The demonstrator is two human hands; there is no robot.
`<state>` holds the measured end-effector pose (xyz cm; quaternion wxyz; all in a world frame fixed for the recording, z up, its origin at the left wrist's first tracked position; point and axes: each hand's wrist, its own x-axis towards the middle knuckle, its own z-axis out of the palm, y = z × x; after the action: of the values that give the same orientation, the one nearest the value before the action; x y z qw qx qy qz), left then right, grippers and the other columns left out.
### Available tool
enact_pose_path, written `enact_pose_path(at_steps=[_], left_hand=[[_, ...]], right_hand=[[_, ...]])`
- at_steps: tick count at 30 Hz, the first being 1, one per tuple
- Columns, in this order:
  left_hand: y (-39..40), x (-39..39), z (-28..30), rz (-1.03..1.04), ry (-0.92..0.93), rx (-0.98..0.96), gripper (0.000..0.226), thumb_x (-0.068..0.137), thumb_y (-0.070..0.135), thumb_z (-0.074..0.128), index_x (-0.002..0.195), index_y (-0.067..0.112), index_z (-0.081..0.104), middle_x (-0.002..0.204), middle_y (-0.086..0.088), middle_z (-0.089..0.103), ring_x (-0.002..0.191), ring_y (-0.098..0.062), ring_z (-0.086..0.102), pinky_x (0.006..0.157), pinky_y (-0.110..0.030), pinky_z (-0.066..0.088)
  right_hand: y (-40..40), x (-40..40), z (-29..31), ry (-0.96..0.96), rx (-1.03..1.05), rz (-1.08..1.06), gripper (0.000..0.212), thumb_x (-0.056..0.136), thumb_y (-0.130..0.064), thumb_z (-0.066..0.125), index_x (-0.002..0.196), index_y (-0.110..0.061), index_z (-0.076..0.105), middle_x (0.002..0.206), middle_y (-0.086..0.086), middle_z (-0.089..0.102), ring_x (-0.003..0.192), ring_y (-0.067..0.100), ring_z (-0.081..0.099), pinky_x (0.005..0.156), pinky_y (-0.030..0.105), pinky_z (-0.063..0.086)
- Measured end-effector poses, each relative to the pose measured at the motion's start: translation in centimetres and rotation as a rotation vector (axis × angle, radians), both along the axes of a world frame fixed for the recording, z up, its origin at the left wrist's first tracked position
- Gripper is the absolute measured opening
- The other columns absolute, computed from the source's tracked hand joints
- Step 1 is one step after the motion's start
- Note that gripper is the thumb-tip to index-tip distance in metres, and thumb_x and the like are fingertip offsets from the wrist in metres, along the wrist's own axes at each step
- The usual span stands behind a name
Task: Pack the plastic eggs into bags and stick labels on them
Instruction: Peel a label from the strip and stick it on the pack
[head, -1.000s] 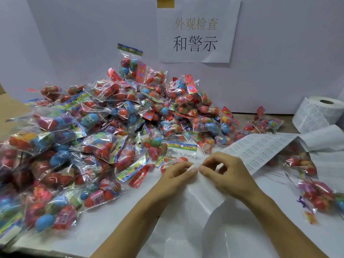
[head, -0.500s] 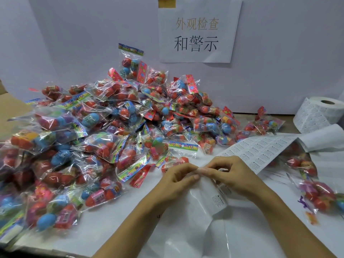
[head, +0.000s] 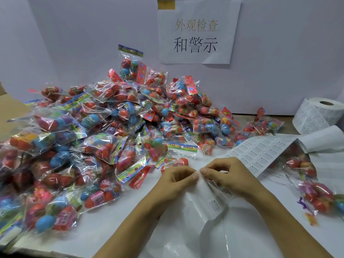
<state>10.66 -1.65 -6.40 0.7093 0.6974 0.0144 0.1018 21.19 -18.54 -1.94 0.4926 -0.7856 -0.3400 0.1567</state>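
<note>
Two hands meet near the centre of the tabletop (head: 130, 224), fingertips almost touching at the top edge of a clear bag (head: 195, 220). The left hand (head: 176, 178) has its grip closed in a pinch on one side of the film, and the right hand (head: 229, 175) is pinched on the other, probably so that the mouth can be pulled apart for filling. A label (head: 214, 203) is already seen stuck on the bag, just below the right hand. The bag lies flat toward the near edge, held only at its top. A large pile of egg packs (head: 111, 131) is heaped to the left and far side, within reach. A label sheet (head: 260, 151) is trailed from a roll (head: 316, 114) at the far right, kept close for peeling. More packs (head: 314, 192) are set apart at the right.
</note>
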Motion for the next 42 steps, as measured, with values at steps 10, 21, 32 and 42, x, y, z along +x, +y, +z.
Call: enact_pose_path(at_steps=[10,21,32,42], left_hand=[[-0.4,0.1,0.2,0.024,-0.042,0.101,0.018,0.089,0.025,0.068,0.1,0.016,0.078,0.095,-0.005,0.074,0.09,-0.015,0.064,0.084,-0.034,0.048],[-0.5,0.1,0.2,0.041,-0.01,0.108,0.019,0.09,0.026,0.069,0.1,0.013,0.078,0.096,-0.012,0.076,0.09,-0.016,0.067,0.084,-0.035,0.051],[-0.6,-0.2,0.2,0.051,0.034,0.101,0.026,0.085,0.027,0.074,0.107,0.036,0.064,0.078,0.009,0.064,0.075,-0.011,0.061,0.071,-0.025,0.049],[-1.0,-1.0,1.0,-0.03,0.018,0.338,0.022,0.078,0.016,0.065,0.096,0.02,0.075,0.099,0.003,0.071,0.084,-0.007,0.064,0.077,-0.026,0.053]], right_hand=[[-0.2,-0.2,0.5,0.129,0.037,0.053,0.01,0.082,-0.027,0.081,0.078,-0.019,0.082,0.073,0.006,0.075,0.066,0.011,0.066,0.061,0.025,0.051],[-0.2,-0.5,0.8,0.051,-0.037,0.022,0.013,0.085,-0.02,0.077,0.074,-0.025,0.082,0.07,0.001,0.075,0.062,0.008,0.066,0.06,0.024,0.053],[0.2,-0.6,0.3,-0.099,-0.054,-0.117,0.024,0.082,-0.008,0.072,0.065,-0.024,0.077,0.066,-0.007,0.072,0.058,0.003,0.063,0.058,0.034,0.058],[-0.2,0.7,0.6,0.128,0.245,-0.241,0.034,0.087,0.0,0.062,0.057,-0.014,0.069,0.059,0.002,0.061,0.06,0.011,0.058,0.052,0.025,0.052]])
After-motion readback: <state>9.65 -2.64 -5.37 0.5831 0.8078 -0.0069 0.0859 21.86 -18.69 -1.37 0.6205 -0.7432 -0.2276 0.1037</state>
